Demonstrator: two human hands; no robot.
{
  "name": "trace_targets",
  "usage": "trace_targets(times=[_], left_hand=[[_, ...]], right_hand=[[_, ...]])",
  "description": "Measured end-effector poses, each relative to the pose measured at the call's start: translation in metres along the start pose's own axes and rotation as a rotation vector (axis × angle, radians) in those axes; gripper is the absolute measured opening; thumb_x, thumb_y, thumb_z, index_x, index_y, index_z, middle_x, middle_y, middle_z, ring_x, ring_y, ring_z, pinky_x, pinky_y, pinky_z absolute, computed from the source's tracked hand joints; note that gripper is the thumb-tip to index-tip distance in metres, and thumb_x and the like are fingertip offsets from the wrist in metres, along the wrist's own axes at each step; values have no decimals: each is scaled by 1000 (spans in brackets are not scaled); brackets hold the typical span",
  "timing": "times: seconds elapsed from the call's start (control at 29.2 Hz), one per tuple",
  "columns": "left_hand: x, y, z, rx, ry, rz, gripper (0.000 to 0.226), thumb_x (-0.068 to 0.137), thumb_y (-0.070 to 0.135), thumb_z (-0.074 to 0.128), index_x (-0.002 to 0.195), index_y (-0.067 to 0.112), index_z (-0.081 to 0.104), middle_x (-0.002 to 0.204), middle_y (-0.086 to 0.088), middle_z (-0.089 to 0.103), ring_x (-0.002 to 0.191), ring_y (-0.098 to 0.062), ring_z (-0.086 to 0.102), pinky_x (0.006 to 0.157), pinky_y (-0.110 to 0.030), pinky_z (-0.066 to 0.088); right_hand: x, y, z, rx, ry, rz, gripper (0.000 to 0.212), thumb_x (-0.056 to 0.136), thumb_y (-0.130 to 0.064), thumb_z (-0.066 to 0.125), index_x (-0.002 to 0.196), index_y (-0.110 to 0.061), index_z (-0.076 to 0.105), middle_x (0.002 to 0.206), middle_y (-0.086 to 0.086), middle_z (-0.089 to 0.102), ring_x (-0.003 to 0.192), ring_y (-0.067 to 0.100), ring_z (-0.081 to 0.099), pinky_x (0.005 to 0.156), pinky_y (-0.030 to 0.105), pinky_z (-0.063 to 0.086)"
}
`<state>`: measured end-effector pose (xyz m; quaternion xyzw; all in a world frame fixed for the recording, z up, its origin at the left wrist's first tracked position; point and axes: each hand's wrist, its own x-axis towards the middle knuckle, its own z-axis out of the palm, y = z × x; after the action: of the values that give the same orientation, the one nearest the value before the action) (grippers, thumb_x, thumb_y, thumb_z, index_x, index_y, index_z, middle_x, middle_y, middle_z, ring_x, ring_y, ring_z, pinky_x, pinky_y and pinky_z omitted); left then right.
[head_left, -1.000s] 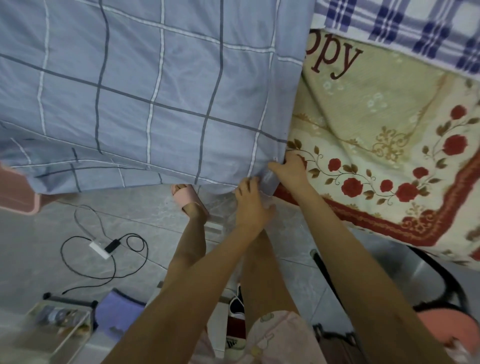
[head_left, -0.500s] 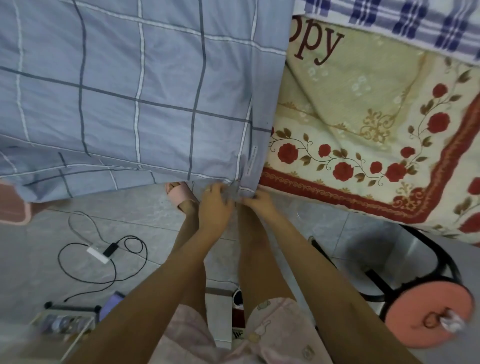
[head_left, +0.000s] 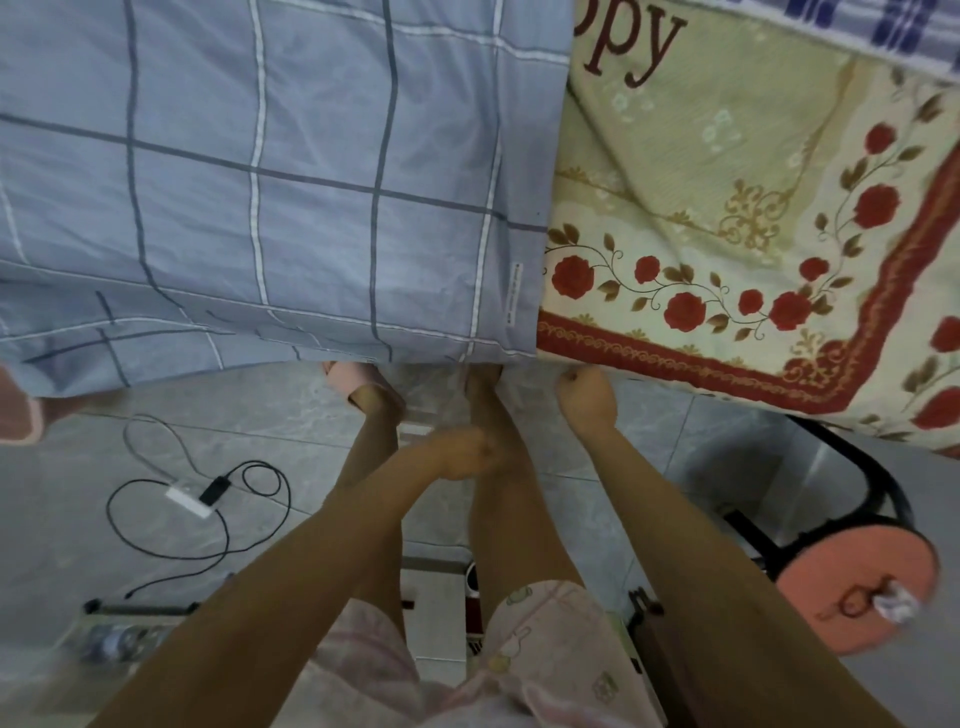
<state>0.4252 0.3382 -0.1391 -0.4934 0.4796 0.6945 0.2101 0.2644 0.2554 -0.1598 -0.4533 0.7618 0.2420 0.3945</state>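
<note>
A blue checked sheet (head_left: 270, 197) hangs over the bed's edge, its lower right corner (head_left: 514, 348) free above the floor. Beside it lies a cream mat with red roses (head_left: 727, 249). My left hand (head_left: 462, 452) is blurred, below the sheet and apart from it, with fingers curled and nothing in it. My right hand (head_left: 587, 400) is a loose fist just under the mat's red border, its knuckles at the edge. I see nothing held in it.
My bare legs and a pink slipper (head_left: 345, 376) stand on the grey tiled floor. A black cable with a white charger (head_left: 192, 499) lies on the left. A pink stool with a black frame (head_left: 852, 587) stands at the right, and a clear box (head_left: 114, 634) lies at the lower left.
Both hands let go of the sheet's lower right corner. The left hand dropped back toward me. The right hand moved right, to under the mat's border.
</note>
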Motion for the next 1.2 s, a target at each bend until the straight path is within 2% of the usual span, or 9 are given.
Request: trace_targets(times=[0.07, 0.21, 0.34, 0.48, 0.58, 0.75, 0.96, 1.1, 1.2], left_hand=[[-5, 1, 2, 4, -36, 22, 34, 98, 27, 46, 121, 6, 59, 121, -13, 60, 105, -26, 58, 88, -32, 45], [-13, -5, -16, -233, 586, -183, 29, 93, 19, 51, 118, 5, 58, 114, -10, 63, 104, -27, 59, 90, -39, 48], [-21, -32, -44, -135, 999, -277, 38, 83, 9, 60, 119, -1, 55, 122, -24, 53, 113, -38, 49, 96, -45, 42], [-27, -51, -66, -130, 1175, -332, 42, 74, 6, 63, 115, 1, 54, 125, -22, 46, 115, -39, 43, 94, -45, 37], [-33, -49, -88, -164, 1211, -302, 70, 73, 19, 70, 135, 7, 39, 143, -21, 30, 132, -39, 28, 104, -48, 25], [-29, -44, -143, -460, 1220, -394, 112, 71, 41, 78, 151, 16, 3, 157, -14, -6, 144, -32, -8, 111, -58, 5], [-13, -43, -213, -733, 1065, -639, 160, 35, 62, 84, 146, 20, -22, 154, -10, -26, 141, -32, -24, 105, -66, -8], [-16, -46, -233, -692, 797, -726, 171, 31, 56, 89, 138, 14, -37, 146, -17, -38, 136, -36, -33, 110, -59, -13], [-20, -42, -241, -690, 699, -783, 171, 33, 52, 91, 137, 14, -39, 145, -16, -41, 135, -36, -35, 108, -62, -9]], right_hand=[[-15, -23, -4, 48, 209, -276, 19, 92, -12, 47, 77, -7, 58, 75, 2, 51, 64, 18, 46, 57, 27, 33], [-56, -98, 10, -23, 320, -1099, 31, 78, -11, 49, 105, -10, 65, 107, 7, 63, 102, 22, 55, 92, 33, 37], [15, -143, 2, -1027, 187, -1668, 51, 93, -38, 30, 141, -28, 43, 147, 3, 42, 137, 29, 36, 115, 54, 3], [100, -128, -98, -966, 388, -943, 68, 91, -67, 20, 147, -38, -7, 160, -3, 2, 146, 31, 4, 110, 59, -9], [87, -122, -126, -765, 428, -628, 67, 96, -54, 23, 152, -26, -2, 160, 2, -6, 146, 33, -6, 112, 59, -2], [44, -177, -68, -618, 689, -1067, 62, 83, -22, 52, 143, -11, 38, 150, 15, 36, 137, 38, 33, 114, 51, 12], [95, -249, -78, -1087, 474, -1677, 57, 91, -49, 36, 145, -32, 31, 151, 0, 37, 137, 37, 34, 105, 66, 11], [153, -278, -168, -652, 563, -926, 73, 89, -71, 23, 150, -39, -2, 160, -8, -5, 146, 35, -6, 105, 68, -9], [155, -292, -197, -444, 579, -568, 83, 88, -73, 20, 152, -27, -3, 160, -4, -7, 145, 35, -7, 105, 70, -8]])
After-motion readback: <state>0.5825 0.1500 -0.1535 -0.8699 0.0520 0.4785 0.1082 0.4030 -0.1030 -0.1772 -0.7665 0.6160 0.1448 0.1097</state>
